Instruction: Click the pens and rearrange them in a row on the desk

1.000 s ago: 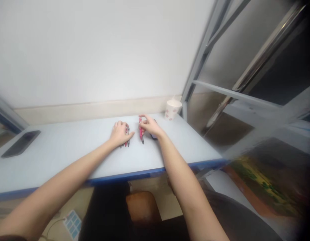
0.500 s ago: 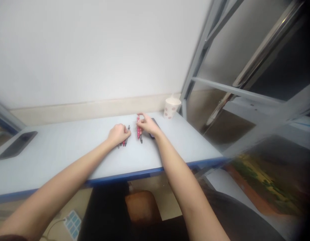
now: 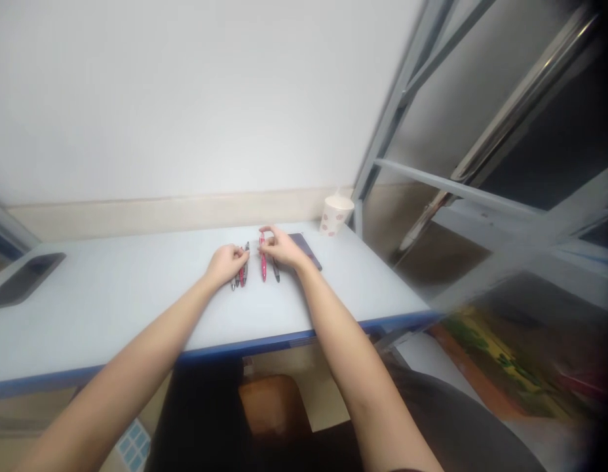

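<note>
Several pens lie side by side on a pale grey table with a blue front edge. My left hand rests with curled fingers on a group of red and grey pens. My right hand pinches the top of a red pen, and a grey pen lies just beside it under my fingers. The two hands are close together, almost touching.
A dark phone-like slab lies just right of my right hand. A white paper cup stands at the back right by a grey metal frame. Another dark flat device lies at the far left. A wall runs behind.
My right hand has shifted left with the red pen, bringing it nearer the pens under my left hand. The dark slab beside it now shows more fully.
</note>
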Demonstrator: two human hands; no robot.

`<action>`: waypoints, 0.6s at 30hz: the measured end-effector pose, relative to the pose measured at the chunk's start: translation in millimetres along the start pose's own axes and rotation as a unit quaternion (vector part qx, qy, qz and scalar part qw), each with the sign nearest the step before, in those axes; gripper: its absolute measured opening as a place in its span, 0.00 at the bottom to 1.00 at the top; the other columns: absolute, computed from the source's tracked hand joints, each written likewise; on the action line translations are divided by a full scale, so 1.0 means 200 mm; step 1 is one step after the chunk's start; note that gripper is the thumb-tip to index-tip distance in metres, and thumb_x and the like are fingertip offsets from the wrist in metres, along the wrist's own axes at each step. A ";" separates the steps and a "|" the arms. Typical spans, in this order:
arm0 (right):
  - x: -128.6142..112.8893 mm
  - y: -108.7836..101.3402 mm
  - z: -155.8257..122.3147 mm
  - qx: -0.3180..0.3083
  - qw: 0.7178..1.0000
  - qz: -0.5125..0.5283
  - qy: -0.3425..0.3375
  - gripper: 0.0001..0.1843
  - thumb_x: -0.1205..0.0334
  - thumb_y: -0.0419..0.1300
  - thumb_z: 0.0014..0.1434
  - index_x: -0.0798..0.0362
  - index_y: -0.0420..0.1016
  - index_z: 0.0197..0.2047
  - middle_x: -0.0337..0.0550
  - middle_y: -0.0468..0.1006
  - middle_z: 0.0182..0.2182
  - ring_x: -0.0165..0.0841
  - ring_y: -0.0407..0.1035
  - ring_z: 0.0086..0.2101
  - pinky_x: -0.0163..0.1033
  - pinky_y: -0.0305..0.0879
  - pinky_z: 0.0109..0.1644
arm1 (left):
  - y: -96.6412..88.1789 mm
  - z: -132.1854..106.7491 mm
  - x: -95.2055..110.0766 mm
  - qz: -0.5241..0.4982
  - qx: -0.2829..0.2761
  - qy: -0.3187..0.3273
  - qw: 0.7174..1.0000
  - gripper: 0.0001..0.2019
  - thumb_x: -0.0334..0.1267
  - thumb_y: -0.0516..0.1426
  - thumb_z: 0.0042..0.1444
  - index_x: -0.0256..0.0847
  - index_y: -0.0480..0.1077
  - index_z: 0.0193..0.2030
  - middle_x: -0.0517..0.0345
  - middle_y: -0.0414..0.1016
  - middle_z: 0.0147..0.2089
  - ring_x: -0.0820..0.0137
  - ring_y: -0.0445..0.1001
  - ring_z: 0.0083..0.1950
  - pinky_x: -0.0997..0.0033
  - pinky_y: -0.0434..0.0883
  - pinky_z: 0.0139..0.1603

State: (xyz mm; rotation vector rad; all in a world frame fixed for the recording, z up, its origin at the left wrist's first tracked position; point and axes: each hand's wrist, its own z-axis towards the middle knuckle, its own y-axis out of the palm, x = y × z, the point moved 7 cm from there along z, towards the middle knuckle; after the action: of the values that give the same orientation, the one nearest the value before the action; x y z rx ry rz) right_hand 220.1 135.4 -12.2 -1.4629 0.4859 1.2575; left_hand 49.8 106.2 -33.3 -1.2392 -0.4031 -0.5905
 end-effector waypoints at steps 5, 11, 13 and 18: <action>0.00 0.00 0.01 0.014 0.992 -0.123 -0.028 0.09 0.66 0.60 0.67 0.54 0.75 0.50 0.42 0.83 0.35 0.33 0.75 0.34 0.38 0.70 0.42 | 0.01 0.00 0.00 -0.026 -0.001 0.012 1.000 0.19 0.49 0.57 0.60 0.45 0.68 0.21 0.50 0.78 0.27 0.59 0.75 0.32 0.62 0.68 0.37; 0.02 0.00 0.04 0.030 0.967 -0.248 -0.049 0.10 0.66 0.59 0.70 0.57 0.80 0.51 0.54 0.84 0.47 0.44 0.70 0.53 0.46 0.63 0.61 | 0.01 0.00 0.00 -0.029 0.002 0.007 1.000 0.19 0.49 0.57 0.60 0.46 0.68 0.20 0.49 0.77 0.26 0.59 0.74 0.31 0.61 0.67 0.37; 0.04 0.00 0.06 0.034 0.958 -0.279 -0.050 0.13 0.66 0.57 0.71 0.59 0.79 0.54 0.56 0.83 0.49 0.46 0.68 0.55 0.48 0.61 0.62 | 0.01 0.00 0.00 -0.028 0.002 0.004 1.000 0.18 0.49 0.57 0.60 0.46 0.69 0.21 0.50 0.77 0.27 0.59 0.74 0.32 0.61 0.67 0.38; 0.06 0.02 0.11 0.024 0.941 -0.334 -0.050 0.13 0.67 0.56 0.72 0.59 0.81 0.52 0.59 0.81 0.52 0.45 0.68 0.53 0.47 0.58 0.64 | 0.00 -0.01 0.00 -0.035 0.001 -0.001 0.999 0.18 0.48 0.58 0.61 0.45 0.69 0.22 0.51 0.78 0.27 0.59 0.74 0.33 0.62 0.67 0.38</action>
State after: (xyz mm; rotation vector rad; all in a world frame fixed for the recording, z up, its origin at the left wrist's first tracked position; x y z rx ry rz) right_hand 211.4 158.2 -20.0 -1.3493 -0.0614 0.7590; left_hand 49.2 105.3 -34.2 -1.2273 -0.4494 -0.6476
